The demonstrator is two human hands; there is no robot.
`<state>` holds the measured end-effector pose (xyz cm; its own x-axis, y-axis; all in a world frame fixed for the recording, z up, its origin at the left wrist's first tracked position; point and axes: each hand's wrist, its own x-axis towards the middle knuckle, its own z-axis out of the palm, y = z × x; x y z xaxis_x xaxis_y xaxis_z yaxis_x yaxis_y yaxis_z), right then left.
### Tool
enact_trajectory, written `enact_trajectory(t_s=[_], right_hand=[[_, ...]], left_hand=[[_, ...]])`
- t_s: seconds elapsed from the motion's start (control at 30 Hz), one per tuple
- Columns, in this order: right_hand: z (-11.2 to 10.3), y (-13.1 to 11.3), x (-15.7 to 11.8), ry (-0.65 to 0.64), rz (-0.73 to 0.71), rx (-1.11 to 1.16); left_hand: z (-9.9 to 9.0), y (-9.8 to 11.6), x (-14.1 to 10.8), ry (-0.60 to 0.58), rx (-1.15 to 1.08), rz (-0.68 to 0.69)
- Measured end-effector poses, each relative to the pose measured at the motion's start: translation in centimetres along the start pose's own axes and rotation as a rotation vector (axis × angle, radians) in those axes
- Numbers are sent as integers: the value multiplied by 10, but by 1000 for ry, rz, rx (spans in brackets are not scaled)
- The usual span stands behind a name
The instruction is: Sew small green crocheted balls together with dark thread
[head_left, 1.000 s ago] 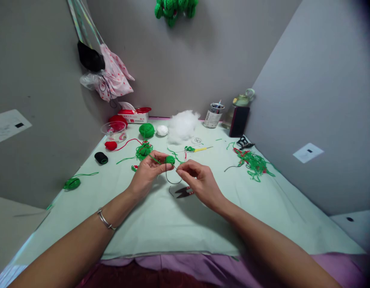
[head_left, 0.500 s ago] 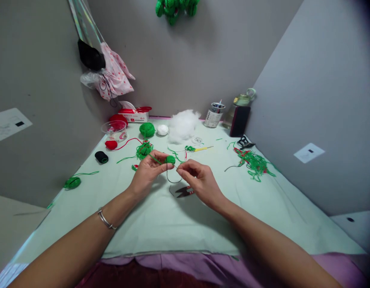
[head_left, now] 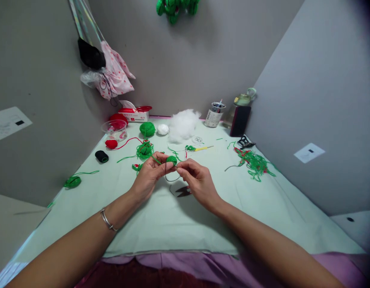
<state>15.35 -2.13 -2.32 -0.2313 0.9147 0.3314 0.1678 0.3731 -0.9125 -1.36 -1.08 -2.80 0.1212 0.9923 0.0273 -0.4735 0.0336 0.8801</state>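
Observation:
My left hand (head_left: 149, 171) pinches a small green crocheted piece (head_left: 172, 160) between thumb and fingers, above the middle of the table. A green yarn tail runs from it over the left fingers. From the piece a dark thread (head_left: 170, 181) hangs in a loop below both hands. My right hand (head_left: 197, 178) is closed at the piece's right edge, thumb and forefinger pinching what looks like a thin needle, mostly hidden by the fingertips. Under the right hand lies a pair of dark thread snips (head_left: 183, 191), partly covered.
White stuffing (head_left: 185, 126), a green yarn ball (head_left: 147, 129) and a can of pens (head_left: 215, 115) stand at the back. A yellow-handled crochet hook (head_left: 203, 149) lies beyond my hands. Tangled yarn (head_left: 257, 165) is on the right, a black thread spool (head_left: 101, 157) on the left.
Both hands have come slightly closer together, with the green piece moved a little right. The right fingertips are now against the piece, and the thread loop sits slightly higher.

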Motion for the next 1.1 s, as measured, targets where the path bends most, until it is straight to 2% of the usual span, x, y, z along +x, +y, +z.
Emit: enact_trajectory(t_s=[0.4,0.7,0.9,1.1], right_hand=[[4,3,-2,4,-35,-11],[12,6,-4,-4,96,133],[13,9,-3,56,69,129],[11,8,-1,71,61,149]], left_hand=[[-2,-2,-1,35,-44,-17],[5,-5,-6,81,-53,-34],[8,-8,-6,88,3,40],[2,-14,-3,86,115,112]])
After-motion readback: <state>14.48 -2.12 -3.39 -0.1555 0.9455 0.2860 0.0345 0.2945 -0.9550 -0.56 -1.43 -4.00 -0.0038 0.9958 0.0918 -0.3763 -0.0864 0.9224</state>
